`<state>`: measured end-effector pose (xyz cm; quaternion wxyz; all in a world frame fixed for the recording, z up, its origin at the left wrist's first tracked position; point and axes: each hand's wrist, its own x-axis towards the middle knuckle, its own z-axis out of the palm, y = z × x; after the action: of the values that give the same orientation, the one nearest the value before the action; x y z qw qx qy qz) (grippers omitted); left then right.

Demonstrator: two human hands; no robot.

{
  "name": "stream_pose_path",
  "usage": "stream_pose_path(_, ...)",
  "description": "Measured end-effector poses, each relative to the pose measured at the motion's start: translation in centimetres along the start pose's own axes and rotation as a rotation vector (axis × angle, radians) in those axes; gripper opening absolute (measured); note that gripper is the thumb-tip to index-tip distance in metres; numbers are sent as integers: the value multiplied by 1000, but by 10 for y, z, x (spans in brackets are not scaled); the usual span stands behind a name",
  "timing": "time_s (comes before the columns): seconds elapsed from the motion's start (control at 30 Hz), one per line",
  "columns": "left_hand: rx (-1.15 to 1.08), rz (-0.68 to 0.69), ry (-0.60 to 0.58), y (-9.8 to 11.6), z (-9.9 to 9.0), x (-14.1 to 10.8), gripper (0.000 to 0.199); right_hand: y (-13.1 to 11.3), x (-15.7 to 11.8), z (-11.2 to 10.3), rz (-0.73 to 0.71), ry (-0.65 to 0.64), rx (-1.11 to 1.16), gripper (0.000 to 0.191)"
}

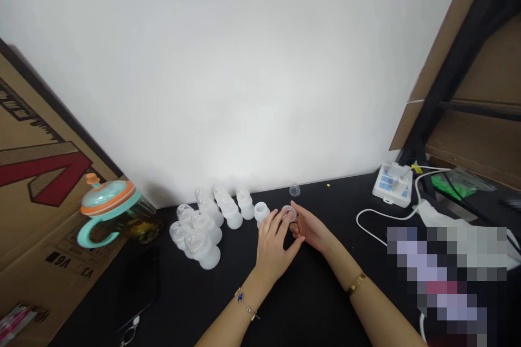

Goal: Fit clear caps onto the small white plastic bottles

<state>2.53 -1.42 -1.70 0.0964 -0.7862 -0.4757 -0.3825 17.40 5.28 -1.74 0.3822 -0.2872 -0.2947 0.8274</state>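
Observation:
My right hand (pixel 308 229) is closed on a small translucent round ring-like piece (pixel 288 213), held between thumb and fingers. Spread over it from the left is my left hand (pixel 275 252), its fingers stretched out and the fingertips at or near the ring's edge. Just beyond the left fingers stands a small white bottle (pixel 261 210) with an uncovered round mouth, its lower part partly hidden. Behind my hands a clear dome cap (pixel 294 190) rests on the black table. Several white bottles with clear domed caps (pixel 207 252) are grouped to the left.
A teal-and-orange lidded jug (pixel 109 200) with dark liquid stands by a cardboard box (pixel 36 217). A dark phone (pixel 137 284) lies at left. On the right are a white power strip (pixel 391 187), its cable (pixel 368 211) and a bag of green pieces (pixel 453 187). The wall (pixel 260 81) borders the table's back.

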Motion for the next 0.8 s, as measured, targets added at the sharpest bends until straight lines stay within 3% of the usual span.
stream_pose_path(0.6,-53,46,-37,-1,0,0,61,-2,-6,8,-59,41,-30,38)
stream_pose_path(0.8,-153,-30,-85,-2,2,-4,65,-2,-7,9,-81,54,-57,38)
